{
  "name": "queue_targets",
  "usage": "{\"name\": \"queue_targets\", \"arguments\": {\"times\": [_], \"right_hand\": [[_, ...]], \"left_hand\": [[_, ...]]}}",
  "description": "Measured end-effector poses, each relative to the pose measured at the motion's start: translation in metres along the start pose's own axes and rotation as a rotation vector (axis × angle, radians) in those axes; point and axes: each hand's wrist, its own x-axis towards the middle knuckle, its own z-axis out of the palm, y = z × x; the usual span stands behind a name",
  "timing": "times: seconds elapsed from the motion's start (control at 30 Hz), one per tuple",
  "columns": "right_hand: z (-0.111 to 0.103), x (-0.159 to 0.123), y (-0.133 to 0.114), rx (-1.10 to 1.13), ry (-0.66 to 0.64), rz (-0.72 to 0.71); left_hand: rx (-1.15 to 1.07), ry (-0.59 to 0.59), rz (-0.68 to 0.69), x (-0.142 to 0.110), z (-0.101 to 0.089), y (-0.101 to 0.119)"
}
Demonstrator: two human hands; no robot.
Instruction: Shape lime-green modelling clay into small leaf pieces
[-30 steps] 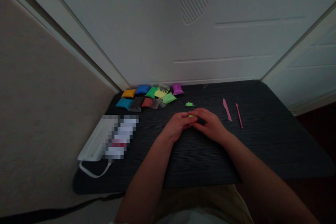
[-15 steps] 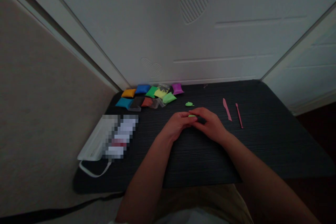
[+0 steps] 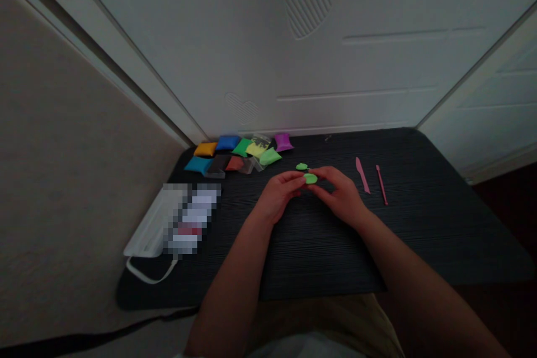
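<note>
- Lt-green clay piece: smooth, thin, roundish disc, held up btwn both hands' fingertips, above mid-table.
- L hand: pinching disc's L edge, thumb on near side, other fingers curled.
- R hand: fingers bent, thumb & index at disc's R edge; can't tell how firm the grip is.
- Sm. green lump: matte, oval w/ thin tip, on table just beyond disc.
- Pink knife & pink stick: slim, plastic-looking, side by side R of hands.
- Soft packets: pillow-shaped, multicolored, some w/ clear film, clustered far L.
- White pouch: flat, rectangular, near L edge; pixelated item beside it.
- Table: black, finely ribbed, rounded corners.
- White panel behind: ribbed heart relief.
</note>
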Motion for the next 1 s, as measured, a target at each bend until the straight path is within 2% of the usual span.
{"name": "queue_targets", "arguments": {"times": [0.17, 0.33, 0.67, 1.0], "right_hand": [[-0.0028, 0.0013, -0.0022, 0.071, 0.013, 0.059], [-0.0040, 0.0020, -0.0016, 0.070, 0.061, 0.066], [-0.0031, 0.0012, -0.0035, 0.090, 0.092, 0.056], [-0.0026, 0.0003, -0.0039, 0.064, 0.117, 0.041]], "left_hand": [[0.158, 0.087, 0.126, 0.0013, 0.0003, -0.0019], [0.240, 0.065, 0.193, -0.0017, 0.0043, 0.0002], [0.233, 0.046, 0.257, -0.0031, 0.0041, -0.0009], [0.210, 0.032, 0.265, -0.0023, 0.0059, -0.0012]]}}
